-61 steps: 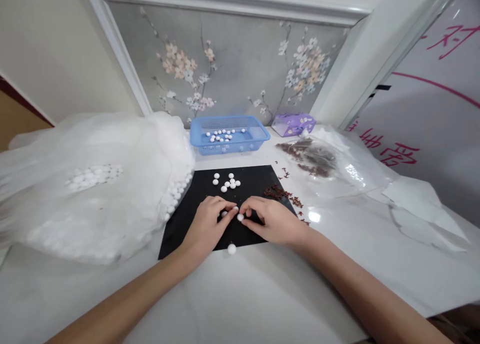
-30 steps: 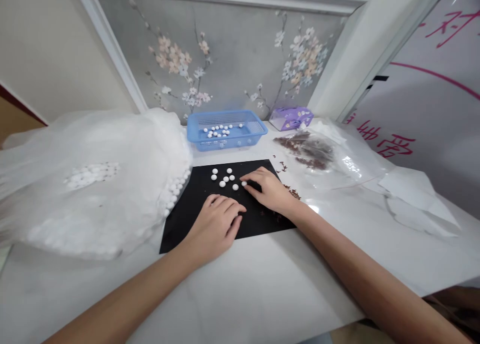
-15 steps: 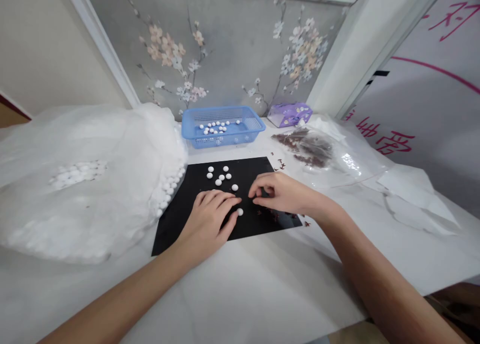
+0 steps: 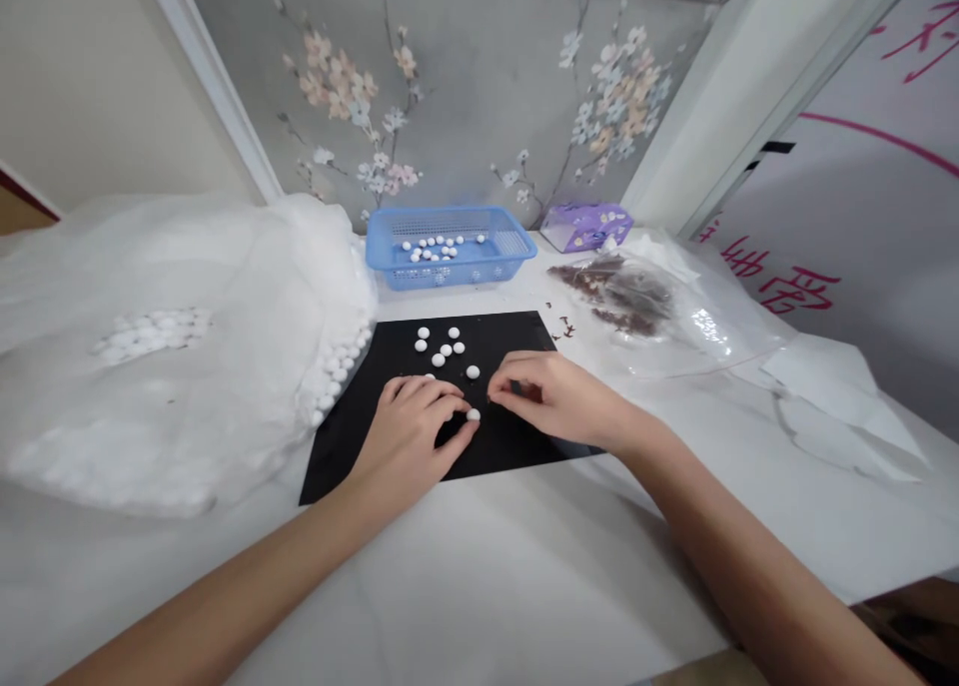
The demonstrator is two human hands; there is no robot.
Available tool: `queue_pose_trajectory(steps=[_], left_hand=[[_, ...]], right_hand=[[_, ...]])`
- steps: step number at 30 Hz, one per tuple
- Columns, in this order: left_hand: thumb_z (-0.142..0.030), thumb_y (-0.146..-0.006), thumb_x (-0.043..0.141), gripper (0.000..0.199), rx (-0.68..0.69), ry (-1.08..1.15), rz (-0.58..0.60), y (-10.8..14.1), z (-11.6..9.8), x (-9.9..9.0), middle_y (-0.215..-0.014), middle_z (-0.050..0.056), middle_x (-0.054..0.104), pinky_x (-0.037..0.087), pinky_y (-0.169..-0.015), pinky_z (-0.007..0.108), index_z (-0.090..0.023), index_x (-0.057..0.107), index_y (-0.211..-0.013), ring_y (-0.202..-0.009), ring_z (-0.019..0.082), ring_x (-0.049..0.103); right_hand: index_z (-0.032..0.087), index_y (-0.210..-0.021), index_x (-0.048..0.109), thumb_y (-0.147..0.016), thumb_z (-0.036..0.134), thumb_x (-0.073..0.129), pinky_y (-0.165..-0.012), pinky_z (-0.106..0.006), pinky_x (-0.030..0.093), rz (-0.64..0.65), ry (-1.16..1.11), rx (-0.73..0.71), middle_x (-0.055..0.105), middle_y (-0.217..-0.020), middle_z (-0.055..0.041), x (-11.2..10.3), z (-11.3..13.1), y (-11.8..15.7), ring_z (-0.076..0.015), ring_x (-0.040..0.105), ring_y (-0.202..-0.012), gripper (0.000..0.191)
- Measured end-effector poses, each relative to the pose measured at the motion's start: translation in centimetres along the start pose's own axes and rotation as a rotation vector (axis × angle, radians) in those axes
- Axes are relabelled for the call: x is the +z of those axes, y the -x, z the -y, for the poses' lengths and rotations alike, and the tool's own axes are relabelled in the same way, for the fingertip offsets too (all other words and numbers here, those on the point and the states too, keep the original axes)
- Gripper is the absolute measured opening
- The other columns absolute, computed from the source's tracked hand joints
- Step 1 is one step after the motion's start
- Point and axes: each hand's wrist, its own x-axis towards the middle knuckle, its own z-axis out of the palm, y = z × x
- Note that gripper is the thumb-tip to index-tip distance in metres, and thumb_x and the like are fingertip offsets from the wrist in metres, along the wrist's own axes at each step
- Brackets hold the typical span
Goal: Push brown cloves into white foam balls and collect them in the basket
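Observation:
On the black mat [image 4: 420,446], my left hand [image 4: 415,426] is closed, its thumb and forefinger pinching a small white ball [image 4: 474,415]. Just right of that ball, my right hand [image 4: 558,396] has its thumb and fingertips pressed together. A tiny dark speck shows at its fingertips, too small to name for certain. Several loose white balls [image 4: 446,350] lie on the mat beyond my hands. One more ball is partly hidden behind my left fingers. My right hand covers the part of the mat beneath it.
A blue plastic basket [image 4: 450,276] with several white balls stands behind the mat. Left is a large translucent bag [image 4: 247,416] of white balls. Right lie a clear bag [image 4: 636,302] of brown bits, loose brown bits [image 4: 567,328], a purple tissue pack [image 4: 588,227] and white paper [image 4: 846,406].
My left thumb and forefinger have closed on the white ball. My right hand has moved slightly left, toward the ball, and its fingertips have come together.

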Motion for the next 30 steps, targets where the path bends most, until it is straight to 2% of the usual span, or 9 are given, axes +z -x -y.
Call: queue_pose_trajectory(steps=[3,6,23,30], left_hand=[[-0.032,-0.084,0.052,0.016,-0.023,0.000,-0.015,0.0,0.1,0.0,-0.091,0.000,0.068,0.035,-0.084,0.038,-0.022,0.065,-0.082,-0.090,0.018,0.056],[-0.033,-0.085,0.051,0.019,-0.036,0.006,-0.007,0.0,0.2,0.1,-0.089,0.000,0.068,0.035,-0.084,0.039,-0.022,0.065,-0.081,-0.089,0.018,0.056],[-0.034,-0.085,0.051,0.019,-0.072,0.033,0.035,-0.2,0.1,-0.1,-0.088,-0.002,0.069,0.034,-0.083,0.038,-0.022,0.065,-0.078,-0.087,0.017,0.057],[-0.034,-0.086,0.050,0.020,-0.064,0.032,0.038,-0.1,0.2,0.0,-0.088,-0.003,0.068,0.033,-0.082,0.038,-0.023,0.065,-0.079,-0.086,0.016,0.056]], right_hand=[[0.016,-0.081,0.062,-0.085,0.014,0.047,-0.062,-0.021,0.040,-0.098,0.106,-0.080,0.061,-0.083,-0.0023,1.4,0.3,-0.1,-0.0093,0.055,-0.069,0.016],[0.015,-0.081,0.062,-0.087,0.016,0.043,-0.062,-0.022,0.041,-0.117,0.228,-0.129,0.061,-0.084,-0.0041,2.4,0.2,-0.1,-0.0108,0.055,-0.067,0.020],[0.013,-0.082,0.061,-0.087,0.014,0.039,-0.062,-0.023,0.043,-0.028,0.243,-0.201,0.058,-0.083,-0.0065,2.8,0.2,-0.2,-0.0123,0.055,-0.066,0.022],[0.014,-0.084,0.060,-0.079,0.008,0.044,-0.065,-0.023,0.044,0.016,0.164,-0.184,0.059,-0.086,-0.0061,2.4,0.5,0.0,-0.0136,0.057,-0.071,0.018]])
